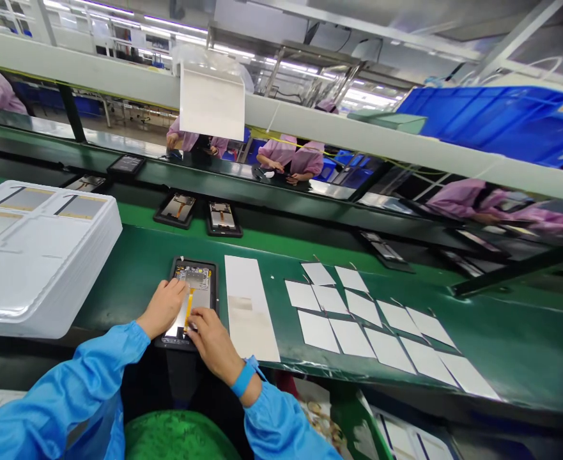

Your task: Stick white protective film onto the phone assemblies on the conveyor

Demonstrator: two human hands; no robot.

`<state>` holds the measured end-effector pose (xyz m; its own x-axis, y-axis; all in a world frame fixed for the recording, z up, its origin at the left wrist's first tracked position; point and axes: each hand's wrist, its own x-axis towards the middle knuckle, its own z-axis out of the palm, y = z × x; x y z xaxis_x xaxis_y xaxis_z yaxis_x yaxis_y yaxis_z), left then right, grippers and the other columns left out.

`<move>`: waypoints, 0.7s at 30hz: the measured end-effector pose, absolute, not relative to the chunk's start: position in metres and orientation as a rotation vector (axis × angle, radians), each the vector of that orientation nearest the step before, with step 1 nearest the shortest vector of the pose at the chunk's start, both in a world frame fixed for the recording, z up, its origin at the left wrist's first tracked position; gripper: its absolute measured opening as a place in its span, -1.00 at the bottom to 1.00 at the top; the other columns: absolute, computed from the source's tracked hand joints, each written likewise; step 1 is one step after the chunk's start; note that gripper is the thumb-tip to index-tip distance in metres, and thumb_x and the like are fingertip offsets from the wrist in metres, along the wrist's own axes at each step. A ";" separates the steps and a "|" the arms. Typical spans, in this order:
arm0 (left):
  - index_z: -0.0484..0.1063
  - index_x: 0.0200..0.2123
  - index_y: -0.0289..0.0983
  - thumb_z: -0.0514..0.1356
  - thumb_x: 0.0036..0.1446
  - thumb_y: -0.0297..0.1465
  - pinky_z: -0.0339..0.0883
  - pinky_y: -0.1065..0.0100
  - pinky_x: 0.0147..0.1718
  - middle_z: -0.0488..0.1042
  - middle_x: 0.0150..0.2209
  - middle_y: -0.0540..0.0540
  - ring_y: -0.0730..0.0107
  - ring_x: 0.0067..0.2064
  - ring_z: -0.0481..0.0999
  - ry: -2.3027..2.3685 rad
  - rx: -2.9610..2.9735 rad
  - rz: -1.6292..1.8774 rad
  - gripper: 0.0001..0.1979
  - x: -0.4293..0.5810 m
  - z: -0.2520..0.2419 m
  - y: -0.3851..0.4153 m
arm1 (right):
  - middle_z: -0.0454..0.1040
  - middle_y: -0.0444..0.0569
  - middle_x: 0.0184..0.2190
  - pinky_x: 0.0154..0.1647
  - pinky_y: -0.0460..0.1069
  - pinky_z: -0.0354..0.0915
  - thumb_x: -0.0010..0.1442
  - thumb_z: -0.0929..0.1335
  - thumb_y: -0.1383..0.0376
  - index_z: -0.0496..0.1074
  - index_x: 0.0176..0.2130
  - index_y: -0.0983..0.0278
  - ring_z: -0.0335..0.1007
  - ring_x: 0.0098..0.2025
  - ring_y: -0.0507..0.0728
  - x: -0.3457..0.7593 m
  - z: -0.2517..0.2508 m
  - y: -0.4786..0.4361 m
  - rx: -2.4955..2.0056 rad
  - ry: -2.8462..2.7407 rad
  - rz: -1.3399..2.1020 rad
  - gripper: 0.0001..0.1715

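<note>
An opened tablet lies in a black frame on the green bench in front of me, its circuit board and silver inside showing. An orange flex cable runs down its middle. My left hand rests over the tablet's left side, fingers drawn together at the lower edge of the board; what they hold, if anything, is hidden. With bent fingers, my right hand pinches at the cable's lower end. Just right of the tablet lies a long white sheet.
White plastic trays are stacked on the left. Several white flat pieces with thin leads lie in rows at right. More opened tablets sit on the green line beyond. A blue bin stands on the overhead shelf. Co-workers in pink work opposite.
</note>
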<state>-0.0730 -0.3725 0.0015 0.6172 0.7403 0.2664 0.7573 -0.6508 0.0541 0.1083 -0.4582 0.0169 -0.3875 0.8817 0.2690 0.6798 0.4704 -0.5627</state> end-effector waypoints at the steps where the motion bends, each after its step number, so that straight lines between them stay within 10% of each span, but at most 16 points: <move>1: 0.34 0.09 -0.33 -0.02 0.29 -0.52 0.18 0.14 -0.17 0.43 -0.08 -0.24 0.13 -0.06 0.33 -1.286 -2.766 -0.389 -0.65 -0.072 0.002 -0.370 | 0.38 0.07 0.01 0.10 0.16 0.37 0.28 0.35 0.39 0.39 -0.02 0.22 0.33 0.04 0.22 0.105 0.015 -0.457 -1.301 -2.215 0.449 -0.74; 8: 0.43 0.04 -0.29 0.02 0.30 -0.46 0.24 0.16 -0.18 0.42 -0.10 -0.27 0.10 -0.08 0.34 -1.387 -2.788 -0.456 -0.69 -0.073 0.013 -0.367 | 0.45 0.02 -0.18 -0.10 0.09 0.44 0.29 0.36 0.36 0.43 -0.21 0.25 0.39 -0.12 0.19 0.095 0.004 -0.446 -1.283 -2.343 0.187 -0.97; 15: 0.36 0.16 -0.24 0.01 0.22 -0.59 0.23 0.11 0.08 0.38 0.10 -0.26 0.14 0.13 0.32 -1.353 -2.452 -0.949 -0.53 -0.170 0.078 -0.408 | 0.47 0.03 -0.32 -0.23 0.07 0.43 0.41 0.17 0.33 0.39 -0.19 0.20 0.48 -0.28 0.18 0.103 -0.017 -0.427 -1.053 -2.278 -0.047 -0.76; 21: 0.51 -0.09 -0.33 0.02 0.28 -0.33 0.24 0.13 0.08 0.45 -0.06 -0.31 0.05 0.05 0.39 -2.285 -1.911 -0.766 -0.67 -0.323 0.163 -0.350 | 0.47 -0.02 -0.32 -0.32 -0.03 0.45 0.45 0.13 0.19 0.31 -0.22 0.17 0.51 -0.34 0.12 0.107 -0.017 -0.424 -1.163 -2.055 0.261 -0.73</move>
<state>-0.3229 -0.3495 0.1626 -0.2266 0.9058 0.3579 0.9386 0.1050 0.3285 0.1066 -0.4239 -0.0174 -0.3081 0.8047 0.5074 0.6524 0.5669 -0.5030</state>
